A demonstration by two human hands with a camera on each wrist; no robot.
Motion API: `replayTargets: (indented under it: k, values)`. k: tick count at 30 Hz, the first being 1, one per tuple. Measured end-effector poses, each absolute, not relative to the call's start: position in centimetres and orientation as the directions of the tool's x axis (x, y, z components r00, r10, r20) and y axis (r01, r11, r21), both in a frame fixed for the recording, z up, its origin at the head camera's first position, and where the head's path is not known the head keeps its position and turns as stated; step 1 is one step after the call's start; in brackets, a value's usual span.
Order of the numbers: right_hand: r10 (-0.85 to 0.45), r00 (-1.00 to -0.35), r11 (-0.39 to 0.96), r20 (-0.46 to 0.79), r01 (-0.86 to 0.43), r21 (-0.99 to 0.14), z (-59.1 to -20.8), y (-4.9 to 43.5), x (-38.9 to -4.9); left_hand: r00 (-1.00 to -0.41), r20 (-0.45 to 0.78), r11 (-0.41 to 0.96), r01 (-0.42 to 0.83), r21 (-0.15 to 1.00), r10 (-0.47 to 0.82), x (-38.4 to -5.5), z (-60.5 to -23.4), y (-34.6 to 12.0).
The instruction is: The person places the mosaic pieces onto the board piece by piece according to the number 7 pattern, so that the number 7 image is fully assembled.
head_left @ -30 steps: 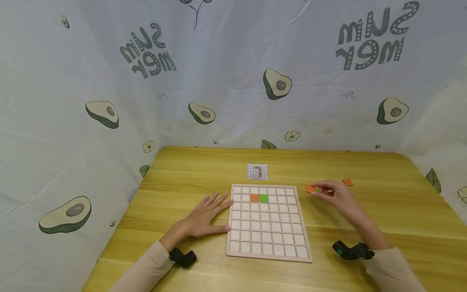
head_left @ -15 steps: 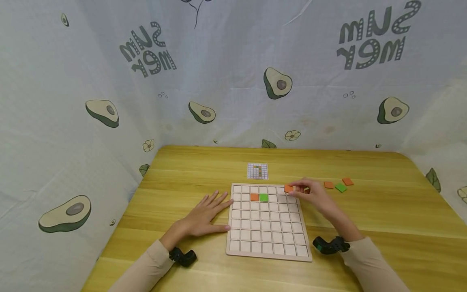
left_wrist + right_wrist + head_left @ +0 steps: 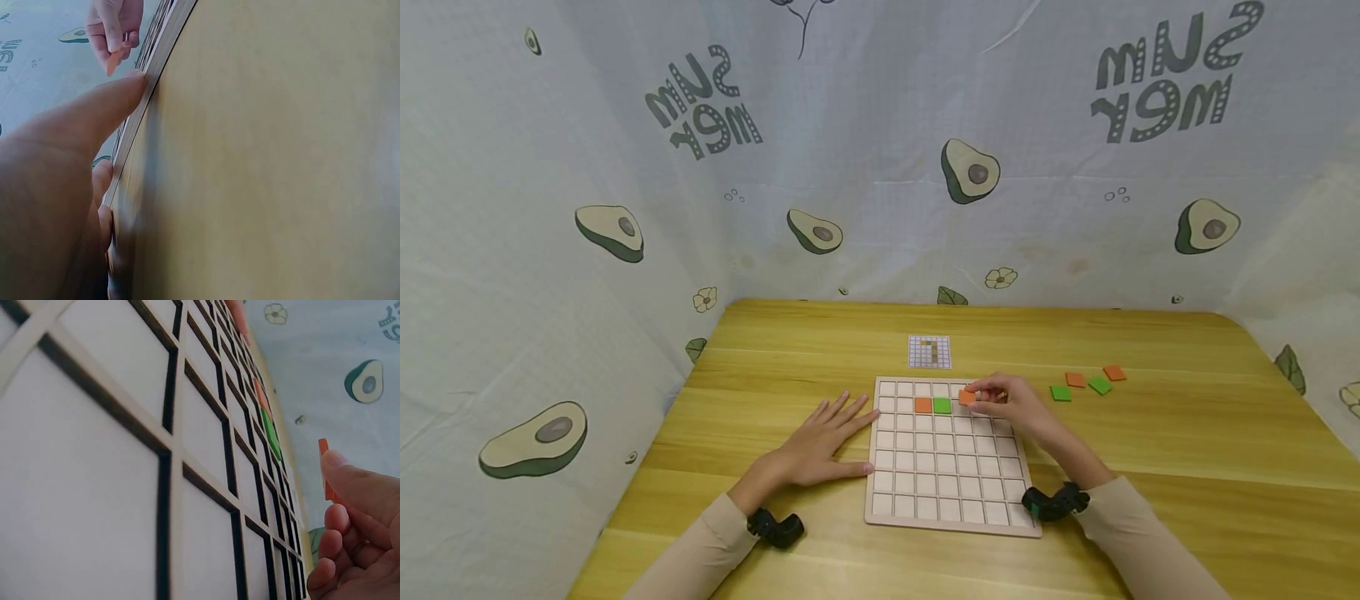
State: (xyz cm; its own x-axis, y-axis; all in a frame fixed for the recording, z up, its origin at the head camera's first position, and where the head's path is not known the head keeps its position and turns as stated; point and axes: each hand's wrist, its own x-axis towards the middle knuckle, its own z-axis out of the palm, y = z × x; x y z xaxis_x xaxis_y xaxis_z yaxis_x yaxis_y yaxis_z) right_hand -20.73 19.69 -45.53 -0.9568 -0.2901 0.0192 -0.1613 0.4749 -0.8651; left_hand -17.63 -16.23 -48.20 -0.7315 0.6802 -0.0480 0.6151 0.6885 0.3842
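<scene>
A square wooden grid board lies on the table with one orange tile and one green tile side by side in its second row from the top. My right hand pinches another orange tile between thumb and fingers, over the board's upper right part. In the right wrist view this held tile stands on edge, clear of the grid. My left hand lies with fingers spread on the table, thumb and fingertips at the board's left edge.
Right of the board lie two loose green tiles and two loose orange tiles. Behind the board is a small printed card with a coloured grid pattern. A pale curtain with avocado prints hangs at the table's back edge.
My right hand has carried the orange tile leftward from beside the board to over its upper rows, uncovering the loose tiles on the right. The left hand has stayed in place.
</scene>
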Motion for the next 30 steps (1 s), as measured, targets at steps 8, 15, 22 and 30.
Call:
replayTargets:
  k: [8, 15, 22, 30]
  values:
    - [-0.318, -0.948, 0.468, -0.007, -0.15, -0.871, -46.35, 19.23, -21.01, -0.729, -0.052, 0.683, 0.611, 0.399, 0.683, -17.49, -48.13, -16.13]
    - [-0.318, -0.948, 0.475, -0.03, -0.132, -0.87, -46.45, 18.96, -21.21, -0.73, -0.04, 0.683, 0.617, 0.391, 0.682, -17.65, -48.21, -16.18]
    - [-0.321, -0.946, 0.489, -0.039, -0.13, -0.863, -46.4, 18.84, -21.31, -0.73, -0.037, 0.685, 0.621, 0.381, 0.683, -17.79, -48.31, -16.18]
    - [-0.331, -0.943, 0.481, -0.024, -0.146, -0.864, -46.58, 18.79, -21.31, -0.731, -0.045, 0.685, 0.614, 0.391, 0.681, -17.62, -48.09, -16.13]
